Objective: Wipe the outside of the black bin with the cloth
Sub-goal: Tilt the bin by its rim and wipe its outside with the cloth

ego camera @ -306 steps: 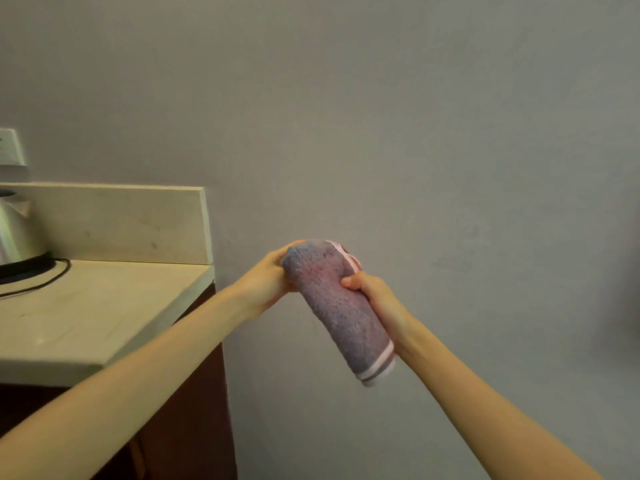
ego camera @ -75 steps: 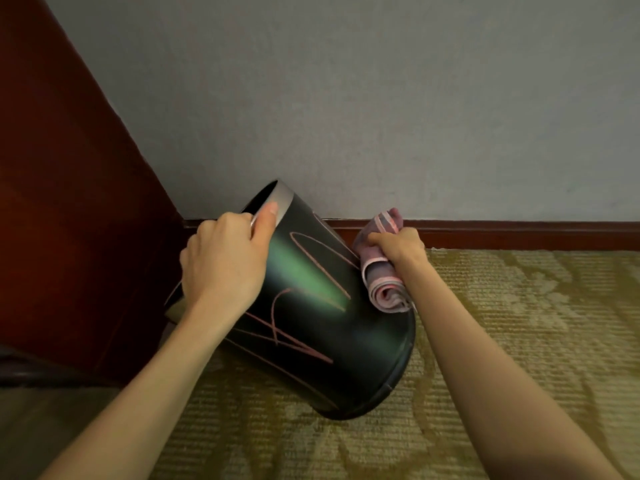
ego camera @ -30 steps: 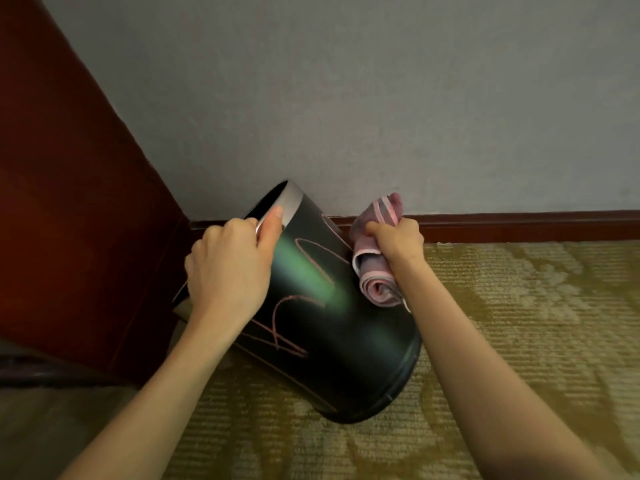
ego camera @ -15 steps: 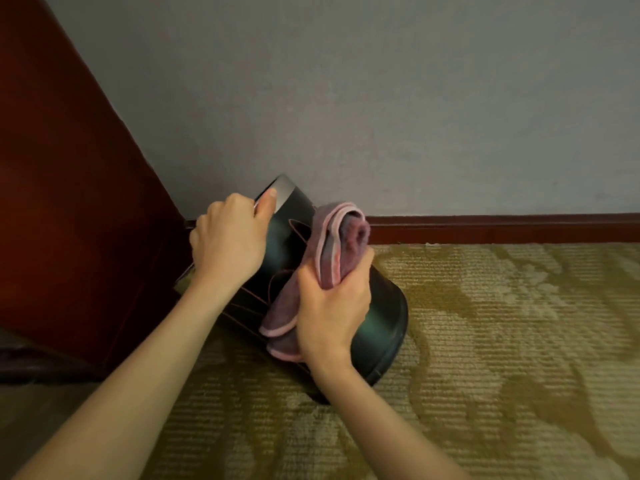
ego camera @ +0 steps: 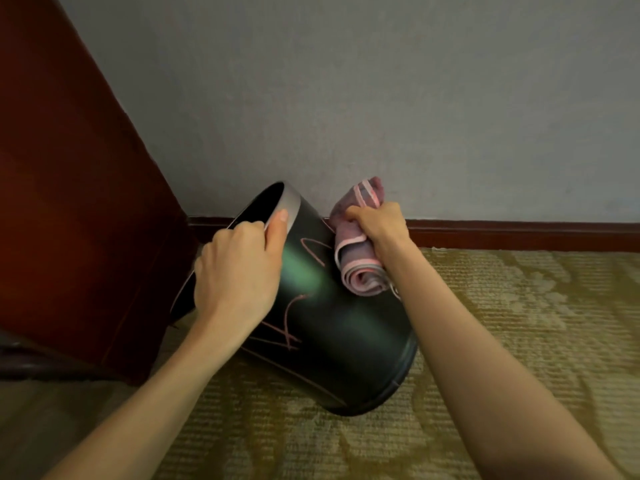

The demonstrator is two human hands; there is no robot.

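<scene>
Black bin (ego camera: 332,327) tilted, rim clamped by left hand (ego camera: 239,271); right hand (ego camera: 379,226) grips rolled cloth (ego camera: 360,268) against its side

Bin (ego camera: 332,327) tilted on carpet (ego camera: 519,341); cabinet (ego camera: 69,202) left; wall (ego camera: 381,98) behind.

The glossy black bin (ego camera: 332,327), scrawled with pink lines, tilts mouth-up under the left hand (ego camera: 239,271) gripping its rim. The rolled pink cloth (ego camera: 360,268), clutched in the right hand (ego camera: 377,226), presses its upper side.

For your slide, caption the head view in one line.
Left hand tilts the black bin by its rim; right hand presses the rolled cloth against it.
</scene>
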